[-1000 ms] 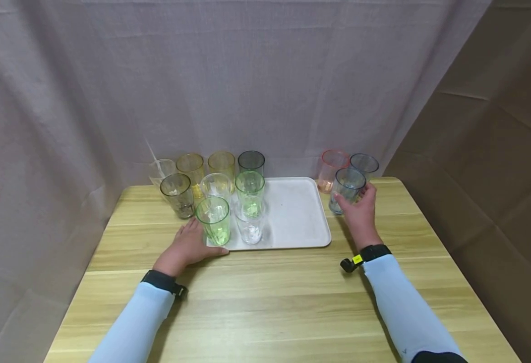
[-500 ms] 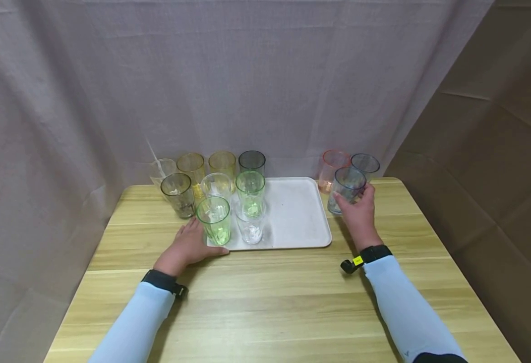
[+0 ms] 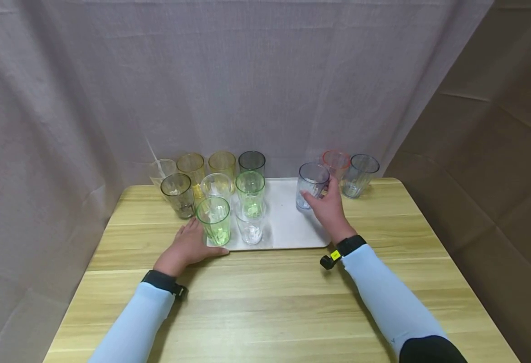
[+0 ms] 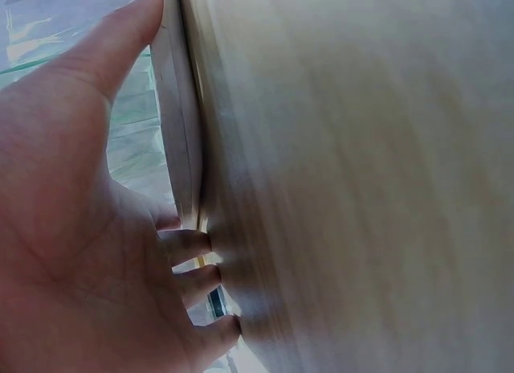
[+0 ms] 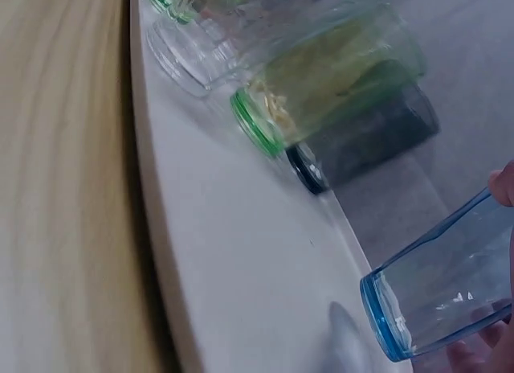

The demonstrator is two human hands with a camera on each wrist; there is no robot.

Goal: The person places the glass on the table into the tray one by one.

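Observation:
In the head view my right hand (image 3: 331, 214) grips a blue-tinted glass (image 3: 310, 182) by its sides, upright, over the right part of a white tray (image 3: 288, 222). The right wrist view shows this blue glass (image 5: 450, 280) with its base close over the tray and a pale reflection below. My left hand (image 3: 188, 247) rests at the tray's front left corner, thumb along the front edge and fingers spread along the left side. In front of that palm stands a green glass (image 3: 216, 229). A clear glass (image 3: 250, 233) and another green glass (image 3: 250, 189) also stand on the tray.
Behind the tray's right end stand a red glass (image 3: 336, 160) and another blue-grey glass (image 3: 358, 176). A smoky brown glass (image 3: 181, 199), amber glasses (image 3: 191, 169) and a clear glass with a straw (image 3: 162, 169) crowd the left. A dark glass (image 3: 252, 161) stands at the back.
My right hand has carried the blue glass leftward, from beside the tray's right edge to over the tray. The left hand has stayed at the corner.

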